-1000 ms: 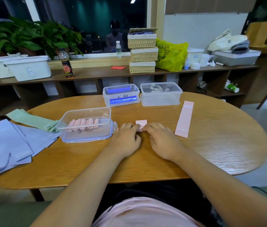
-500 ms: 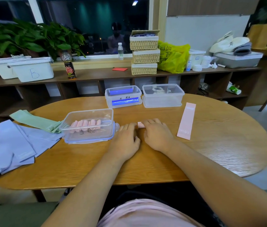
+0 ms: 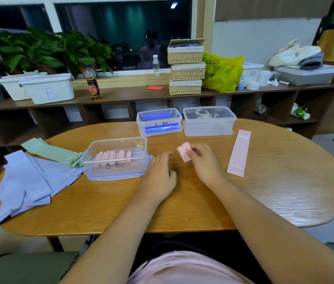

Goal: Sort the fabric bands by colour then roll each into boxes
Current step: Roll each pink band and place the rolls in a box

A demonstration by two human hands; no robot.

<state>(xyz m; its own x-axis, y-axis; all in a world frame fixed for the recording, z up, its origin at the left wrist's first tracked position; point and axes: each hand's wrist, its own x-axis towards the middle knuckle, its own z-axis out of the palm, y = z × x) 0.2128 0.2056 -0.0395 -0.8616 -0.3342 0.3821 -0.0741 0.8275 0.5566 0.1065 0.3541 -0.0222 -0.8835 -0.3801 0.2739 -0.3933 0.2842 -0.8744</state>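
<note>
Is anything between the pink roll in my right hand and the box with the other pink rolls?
Only your left hand: it rests on the table right of the box, between it and the pink roll. The box looks open on top, so the roll can likely pass over that hand.

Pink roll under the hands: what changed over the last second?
The right hand has lifted the pink roll off the table, pinching it; the left hand let go and lies flat on it. The flat pink band, the open box and the purple bands stayed put.
</note>
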